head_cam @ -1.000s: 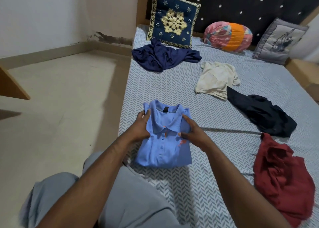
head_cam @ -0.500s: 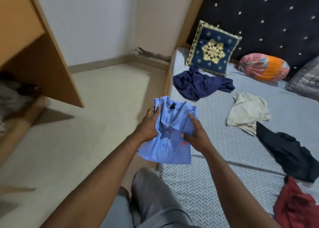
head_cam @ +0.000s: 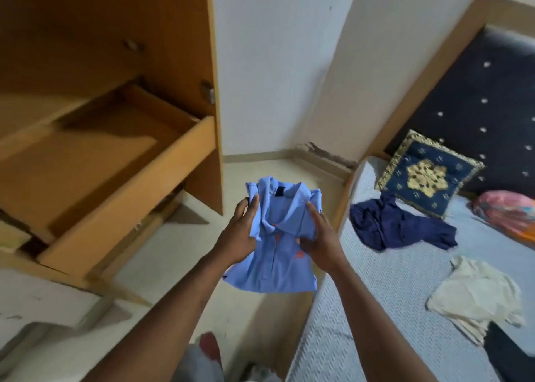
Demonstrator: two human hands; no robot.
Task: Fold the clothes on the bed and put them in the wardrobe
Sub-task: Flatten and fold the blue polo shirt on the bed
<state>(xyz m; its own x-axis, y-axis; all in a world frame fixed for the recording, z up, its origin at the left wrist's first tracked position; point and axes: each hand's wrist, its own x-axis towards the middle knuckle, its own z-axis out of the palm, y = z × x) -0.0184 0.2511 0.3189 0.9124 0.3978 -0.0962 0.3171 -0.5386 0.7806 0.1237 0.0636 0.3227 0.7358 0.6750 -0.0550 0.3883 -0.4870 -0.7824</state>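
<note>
A folded light-blue polo shirt (head_cam: pixel 275 269) hangs in the air above the floor, between the bed and the wardrobe. My left hand (head_cam: pixel 236 237) grips its left edge near the collar. My right hand (head_cam: pixel 320 241) holds its right side, thumb on the front. The wooden wardrobe (head_cam: pixel 162 49) stands open at the left, with a drawer (head_cam: pixel 127 196) pulled out of it. On the bed (head_cam: pixel 390 295) at the right lie an unfolded navy garment (head_cam: pixel 396 228), a cream garment (head_cam: pixel 477 292) and the edge of a black garment (head_cam: pixel 512 350).
A navy-and-gold cushion (head_cam: pixel 425 176) and a pink-orange bolster (head_cam: pixel 509 211) lean at the dark studded headboard (head_cam: pixel 477 92). Bare floor (head_cam: pixel 173 251) runs between bed and wardrobe. The drawer juts out over that floor at the left.
The blue shirt has been lifted off the bed and carried left over the floor. My view has turned left, so the open wardrobe and its drawer now fill the left side.
</note>
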